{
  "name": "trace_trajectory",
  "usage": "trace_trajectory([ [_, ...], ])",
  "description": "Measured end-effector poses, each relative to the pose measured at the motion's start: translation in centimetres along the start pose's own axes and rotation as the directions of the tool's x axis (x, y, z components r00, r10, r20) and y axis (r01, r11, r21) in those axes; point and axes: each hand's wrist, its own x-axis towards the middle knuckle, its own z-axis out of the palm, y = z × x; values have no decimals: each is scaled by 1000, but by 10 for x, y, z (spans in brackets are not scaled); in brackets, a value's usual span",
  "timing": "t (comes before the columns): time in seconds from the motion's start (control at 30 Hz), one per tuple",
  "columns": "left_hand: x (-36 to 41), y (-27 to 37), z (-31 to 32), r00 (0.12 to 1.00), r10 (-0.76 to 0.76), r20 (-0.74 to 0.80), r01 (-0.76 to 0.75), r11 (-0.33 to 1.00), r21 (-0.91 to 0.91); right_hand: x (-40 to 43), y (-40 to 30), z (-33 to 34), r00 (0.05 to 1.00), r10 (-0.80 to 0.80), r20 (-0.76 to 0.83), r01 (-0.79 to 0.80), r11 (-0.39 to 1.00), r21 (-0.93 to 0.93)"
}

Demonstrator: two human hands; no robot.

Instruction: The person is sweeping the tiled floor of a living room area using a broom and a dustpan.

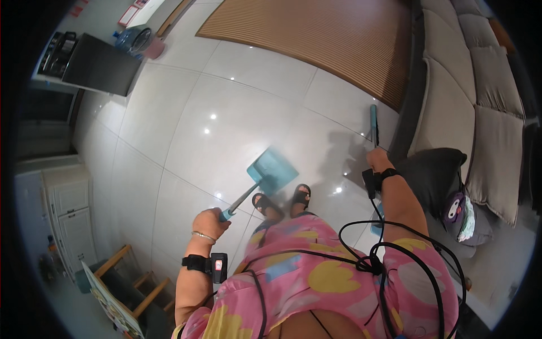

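My left hand is closed around the teal grip of a long-handled dustpan. Its metal pole slants down to a teal pan just ahead of my feet; the pan looks slightly blurred. Out to the right, my right hand grips the pole of a broom. The broom's narrow teal head, edged with dark bristles, is beyond that hand near the foot of the sofa. My fingers hide part of the pole. Black sandals are on my feet on the pale floor tiles.
A brown ribbed mat lies ahead. At upper left, a pink bin and a blue water bottle stand beside a dark cabinet. A wooden-framed chair is at lower left. Black cables loop across my body.
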Motion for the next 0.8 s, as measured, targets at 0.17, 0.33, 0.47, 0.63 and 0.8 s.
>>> trace_trajectory([
  [0.17,-34,-28,0,992,-21,-128,12,998,-65,1,-82,-14,964,157,-213,-64,919,389],
  [0.33,-75,-64,5,963,-202,-180,149,950,-274,-24,-175,-41,969,31,-246,93,876,474],
  [0.47,-104,-87,13,924,-330,-192,229,881,-414,-57,-236,-27,980,-99,-174,162,903,397],
  [0.63,-118,-130,28,862,-495,-109,360,748,-558,-54,-249,-18,887,-398,-235,453,852,264],
  [0.8,-119,-173,57,818,-573,-58,442,690,-573,-107,-224,-47,943,-321,-91,308,731,609],
])
